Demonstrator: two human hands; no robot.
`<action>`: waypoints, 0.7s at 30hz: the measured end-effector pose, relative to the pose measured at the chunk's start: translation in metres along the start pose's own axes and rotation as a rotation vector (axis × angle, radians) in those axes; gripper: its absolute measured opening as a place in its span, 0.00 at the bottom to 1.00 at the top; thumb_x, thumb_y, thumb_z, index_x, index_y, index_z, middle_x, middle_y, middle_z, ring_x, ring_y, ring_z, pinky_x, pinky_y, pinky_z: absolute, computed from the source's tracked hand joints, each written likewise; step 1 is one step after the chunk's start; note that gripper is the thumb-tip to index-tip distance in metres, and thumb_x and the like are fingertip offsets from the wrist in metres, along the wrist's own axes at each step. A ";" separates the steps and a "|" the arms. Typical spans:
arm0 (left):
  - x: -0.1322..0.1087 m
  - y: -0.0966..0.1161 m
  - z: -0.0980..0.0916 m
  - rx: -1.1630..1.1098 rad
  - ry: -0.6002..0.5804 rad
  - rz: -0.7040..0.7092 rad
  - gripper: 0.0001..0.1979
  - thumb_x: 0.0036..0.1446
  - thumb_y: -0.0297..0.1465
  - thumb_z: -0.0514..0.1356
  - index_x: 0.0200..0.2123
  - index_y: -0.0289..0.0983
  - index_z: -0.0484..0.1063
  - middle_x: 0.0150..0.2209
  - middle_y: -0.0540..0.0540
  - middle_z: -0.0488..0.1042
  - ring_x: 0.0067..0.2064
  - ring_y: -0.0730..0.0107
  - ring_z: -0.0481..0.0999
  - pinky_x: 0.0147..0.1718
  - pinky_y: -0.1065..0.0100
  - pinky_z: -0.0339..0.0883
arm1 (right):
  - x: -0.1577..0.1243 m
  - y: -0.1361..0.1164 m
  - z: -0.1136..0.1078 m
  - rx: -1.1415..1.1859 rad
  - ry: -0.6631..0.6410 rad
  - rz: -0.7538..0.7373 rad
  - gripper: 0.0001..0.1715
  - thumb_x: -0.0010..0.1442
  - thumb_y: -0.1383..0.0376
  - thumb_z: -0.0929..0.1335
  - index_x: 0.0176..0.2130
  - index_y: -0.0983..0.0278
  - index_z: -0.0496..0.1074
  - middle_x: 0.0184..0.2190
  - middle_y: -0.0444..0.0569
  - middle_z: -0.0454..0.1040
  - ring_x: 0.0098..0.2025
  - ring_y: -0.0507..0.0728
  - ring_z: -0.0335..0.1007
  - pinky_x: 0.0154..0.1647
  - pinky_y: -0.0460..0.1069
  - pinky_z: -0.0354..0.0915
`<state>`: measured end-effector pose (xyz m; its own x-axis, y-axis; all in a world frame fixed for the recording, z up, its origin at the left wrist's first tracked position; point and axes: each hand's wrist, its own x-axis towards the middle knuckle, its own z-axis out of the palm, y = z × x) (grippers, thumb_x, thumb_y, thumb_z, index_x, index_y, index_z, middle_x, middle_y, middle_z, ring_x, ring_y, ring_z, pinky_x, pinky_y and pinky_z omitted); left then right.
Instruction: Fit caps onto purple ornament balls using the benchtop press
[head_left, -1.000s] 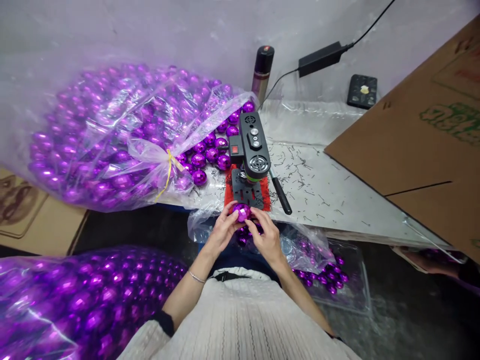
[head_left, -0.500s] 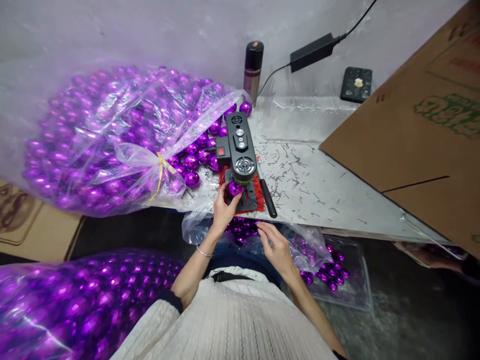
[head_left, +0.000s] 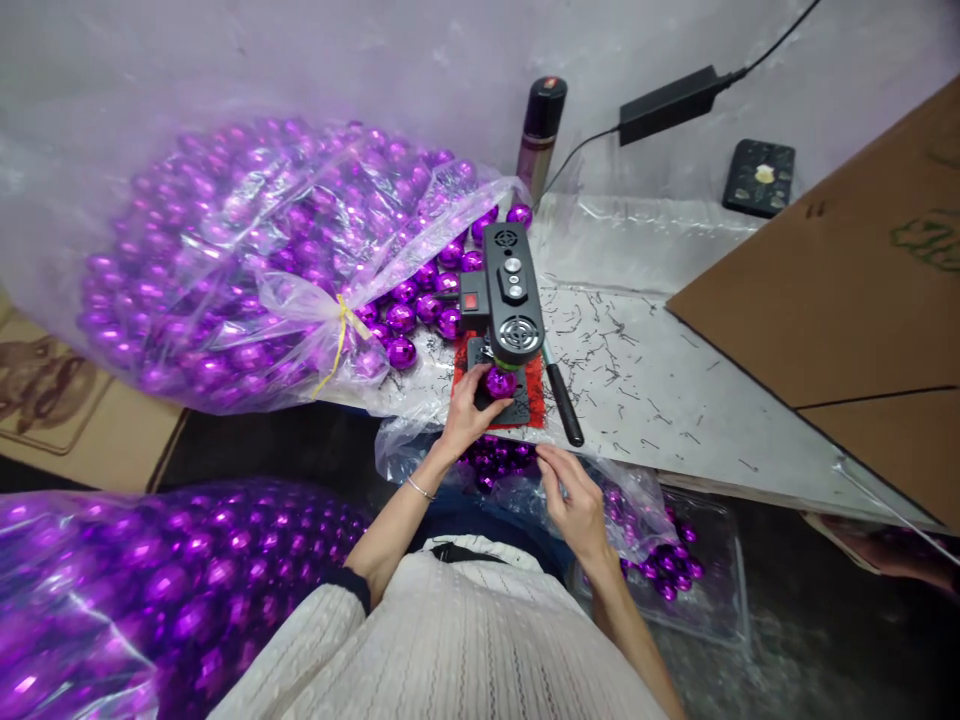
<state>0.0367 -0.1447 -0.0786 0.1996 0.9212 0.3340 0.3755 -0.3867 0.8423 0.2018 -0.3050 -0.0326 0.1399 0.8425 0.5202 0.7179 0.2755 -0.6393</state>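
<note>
My left hand (head_left: pixel 471 412) grips a shiny purple faceted ball (head_left: pixel 501 381) between thumb and fingers. The ball sits just under the front end of a black tabletop machine (head_left: pixel 513 290) with round grilles and a red switch. A lever with a black handle (head_left: pixel 564 404) slants down on the machine's right. My right hand (head_left: pixel 574 500) hovers at the table's front edge, thumb and fingertips pinched together; whatever they hold is too small to make out. Beneath it, smaller purple balls (head_left: pixel 491 462) lie in an open clear plastic bag.
A big tied bag of purple balls (head_left: pixel 247 260) fills the table's left, with loose balls (head_left: pixel 402 352) beside it. Another full bag (head_left: pixel 172 590) stands lower left. Thin dark bits litter the white tabletop (head_left: pixel 637 380). A cardboard box (head_left: pixel 840 310), spray can (head_left: pixel 540 135) and power adapter (head_left: pixel 667 105) surround it.
The whole scene has shifted to the right in view as my head turned slightly. Both hands keep nearly the same places and grips relative to the machine.
</note>
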 end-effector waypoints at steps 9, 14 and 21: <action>-0.001 -0.005 0.003 0.011 -0.017 -0.016 0.33 0.57 0.44 0.76 0.62 0.41 0.74 0.59 0.37 0.80 0.63 0.48 0.79 0.64 0.47 0.71 | 0.095 -0.022 -0.020 0.015 0.311 -0.355 0.39 0.66 0.56 0.75 0.70 0.58 0.64 0.61 0.60 0.77 0.46 0.60 0.82 0.36 0.53 0.82; -0.002 -0.005 0.004 0.001 -0.006 0.022 0.32 0.58 0.43 0.75 0.63 0.41 0.74 0.59 0.37 0.80 0.63 0.48 0.79 0.65 0.44 0.71 | 0.124 -0.031 -0.003 0.109 0.249 -0.449 0.11 0.74 0.61 0.66 0.40 0.60 0.75 0.33 0.47 0.80 0.34 0.53 0.78 0.32 0.48 0.73; -0.002 -0.006 0.006 0.027 -0.004 0.050 0.33 0.57 0.43 0.76 0.62 0.41 0.74 0.58 0.37 0.81 0.61 0.49 0.81 0.64 0.45 0.72 | 0.105 -0.007 0.038 0.142 0.413 -0.467 0.21 0.77 0.62 0.60 0.30 0.59 0.63 0.26 0.44 0.72 0.25 0.51 0.64 0.28 0.50 0.61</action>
<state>0.0397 -0.1449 -0.0870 0.2223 0.9007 0.3732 0.3896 -0.4329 0.8129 0.1853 -0.2010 0.0047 0.1058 0.3790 0.9193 0.6731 0.6532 -0.3468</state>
